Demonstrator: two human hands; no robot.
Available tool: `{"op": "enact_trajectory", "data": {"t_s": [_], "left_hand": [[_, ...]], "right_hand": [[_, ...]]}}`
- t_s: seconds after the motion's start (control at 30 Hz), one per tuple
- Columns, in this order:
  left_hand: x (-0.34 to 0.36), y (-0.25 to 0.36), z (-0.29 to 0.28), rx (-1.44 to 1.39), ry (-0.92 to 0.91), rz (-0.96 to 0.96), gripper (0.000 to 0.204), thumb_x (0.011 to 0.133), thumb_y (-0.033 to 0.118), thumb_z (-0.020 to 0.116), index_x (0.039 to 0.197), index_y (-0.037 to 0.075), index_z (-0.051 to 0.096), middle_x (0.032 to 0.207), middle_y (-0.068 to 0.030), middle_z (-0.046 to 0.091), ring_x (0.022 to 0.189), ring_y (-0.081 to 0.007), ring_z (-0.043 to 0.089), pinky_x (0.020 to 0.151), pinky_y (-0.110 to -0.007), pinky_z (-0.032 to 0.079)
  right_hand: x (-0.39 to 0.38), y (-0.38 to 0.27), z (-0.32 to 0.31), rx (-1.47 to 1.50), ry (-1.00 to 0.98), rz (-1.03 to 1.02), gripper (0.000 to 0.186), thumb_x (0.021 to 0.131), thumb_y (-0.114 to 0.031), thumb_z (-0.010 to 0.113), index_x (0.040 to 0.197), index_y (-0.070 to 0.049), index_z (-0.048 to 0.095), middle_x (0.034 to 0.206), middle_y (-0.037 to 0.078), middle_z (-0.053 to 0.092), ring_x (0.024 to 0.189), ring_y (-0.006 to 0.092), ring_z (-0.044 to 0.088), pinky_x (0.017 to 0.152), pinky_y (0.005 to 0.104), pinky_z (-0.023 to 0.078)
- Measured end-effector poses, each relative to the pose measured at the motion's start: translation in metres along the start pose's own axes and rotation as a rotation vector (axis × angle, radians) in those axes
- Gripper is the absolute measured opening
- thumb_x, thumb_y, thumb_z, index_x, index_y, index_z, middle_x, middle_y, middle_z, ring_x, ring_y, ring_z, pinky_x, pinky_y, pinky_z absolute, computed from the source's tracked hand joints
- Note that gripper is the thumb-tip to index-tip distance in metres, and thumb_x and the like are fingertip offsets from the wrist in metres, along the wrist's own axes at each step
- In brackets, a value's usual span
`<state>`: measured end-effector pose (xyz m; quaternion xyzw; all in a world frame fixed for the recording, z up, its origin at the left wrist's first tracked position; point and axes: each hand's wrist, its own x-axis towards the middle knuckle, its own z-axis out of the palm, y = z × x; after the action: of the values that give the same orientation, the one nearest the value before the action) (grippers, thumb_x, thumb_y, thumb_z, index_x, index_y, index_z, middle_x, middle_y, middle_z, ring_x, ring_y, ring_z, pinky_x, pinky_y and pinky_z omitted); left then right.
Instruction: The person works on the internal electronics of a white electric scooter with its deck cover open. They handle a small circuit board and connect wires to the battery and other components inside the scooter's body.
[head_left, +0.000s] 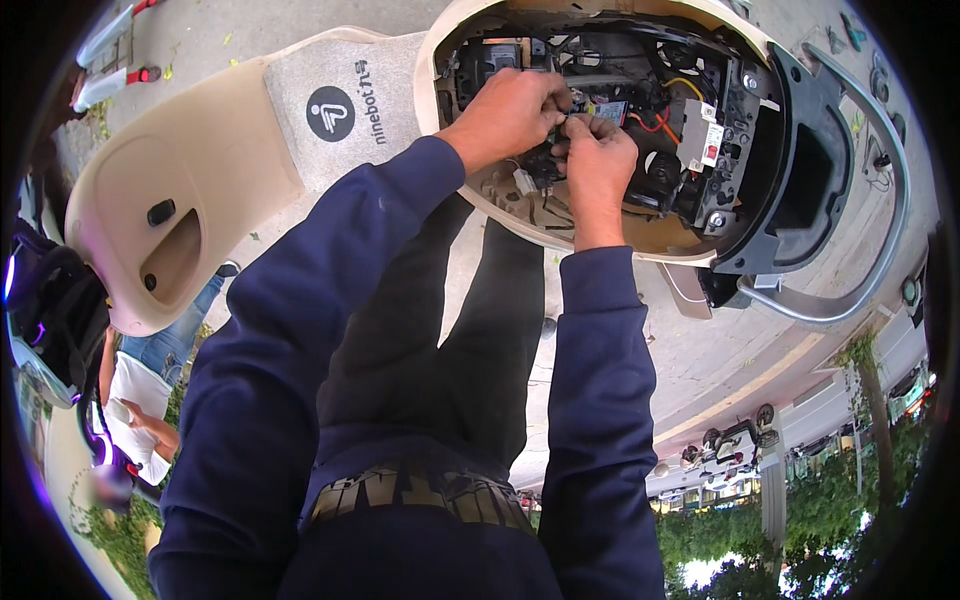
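Note:
Both of my hands are inside the open body of a beige electric scooter (pixel 428 95), over its exposed wiring and parts. My left hand (pixel 512 112) is closed in a pinch, its fingertips close to those of my right hand (pixel 603 165). The right fingers are pinched as well, thumb against forefinger. Whatever lies between the fingertips is too small and hidden to make out. Beyond them sits a labelled module (pixel 607 112), with red and orange wires (pixel 655 122) to its right. A yellow wire (pixel 684 84) curves above these. A white connector (pixel 524 181) hangs below my left hand.
To the left is the scooter's footboard (pixel 345 100) and beige front panel (pixel 200 170). A grey metal grab rail (pixel 900 190) curves round the rear at right. A person in a white top (pixel 138 410) is at lower left. Parked vehicles (pixel 735 440) stand beyond the pavement.

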<state>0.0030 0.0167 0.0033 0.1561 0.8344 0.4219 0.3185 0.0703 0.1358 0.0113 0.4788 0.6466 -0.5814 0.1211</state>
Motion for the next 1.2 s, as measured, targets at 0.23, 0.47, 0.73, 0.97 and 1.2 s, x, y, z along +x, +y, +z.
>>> {"op": "enact_trajectory", "data": {"t_s": [0.23, 0.47, 0.73, 0.97, 1.2], "left_hand": [[0.001, 0.007, -0.006, -0.015, -0.082, 0.049, 0.024, 0.076, 0.002, 0.059, 0.099, 0.004, 0.065, 0.078, -0.0175, 0.065, 0.074, -0.0323, 0.063, 0.069, -0.037, 0.050], [0.012, 0.005, -0.006, 0.141, -0.160, 0.119, 0.022, 0.075, 0.005, 0.059, 0.095, 0.003, 0.068, 0.084, -0.0204, 0.065, 0.080, -0.0375, 0.063, 0.074, -0.042, 0.050], [0.010, 0.004, 0.003, 0.173, -0.042, 0.059, 0.016, 0.074, 0.007, 0.063, 0.087, 0.004, 0.071, 0.079, -0.0175, 0.066, 0.077, -0.0335, 0.065, 0.073, -0.039, 0.052], [0.004, -0.002, 0.008, 0.123, -0.017, 0.023, 0.015, 0.073, 0.007, 0.065, 0.085, 0.005, 0.072, 0.078, -0.0163, 0.067, 0.075, -0.0314, 0.066, 0.072, -0.036, 0.052], [0.004, -0.002, 0.010, 0.074, -0.010, 0.007, 0.016, 0.072, 0.005, 0.063, 0.085, 0.004, 0.072, 0.078, -0.0165, 0.067, 0.074, -0.0310, 0.066, 0.073, -0.035, 0.052]], "right_hand": [[-0.001, -0.006, -0.005, 0.297, -0.105, 0.251, 0.009, 0.082, -0.006, 0.060, 0.086, 0.002, 0.061, 0.070, 0.005, 0.061, 0.049, 0.0111, 0.055, 0.040, 0.0228, 0.039], [0.007, -0.013, -0.017, 0.374, -0.215, 0.496, 0.011, 0.082, -0.013, 0.059, 0.085, -0.003, 0.061, 0.074, 0.002, 0.061, 0.057, 0.0100, 0.055, 0.043, 0.0209, 0.035], [0.032, -0.002, -0.025, 0.744, -0.406, 0.853, 0.010, 0.083, -0.013, 0.057, 0.082, -0.004, 0.060, 0.070, 0.000, 0.059, 0.056, 0.0066, 0.051, 0.040, 0.0177, 0.030], [0.002, -0.022, -0.028, 0.062, -0.230, 0.349, 0.016, 0.084, -0.013, 0.060, 0.090, 0.001, 0.064, 0.086, 0.008, 0.069, 0.065, 0.0112, 0.062, 0.044, 0.0228, 0.041], [-0.008, -0.012, -0.020, -1.008, 0.106, -0.749, 0.012, 0.074, -0.016, 0.069, 0.085, -0.013, 0.066, 0.080, 0.007, 0.068, 0.066, 0.0306, 0.064, 0.057, 0.0391, 0.051]]}}
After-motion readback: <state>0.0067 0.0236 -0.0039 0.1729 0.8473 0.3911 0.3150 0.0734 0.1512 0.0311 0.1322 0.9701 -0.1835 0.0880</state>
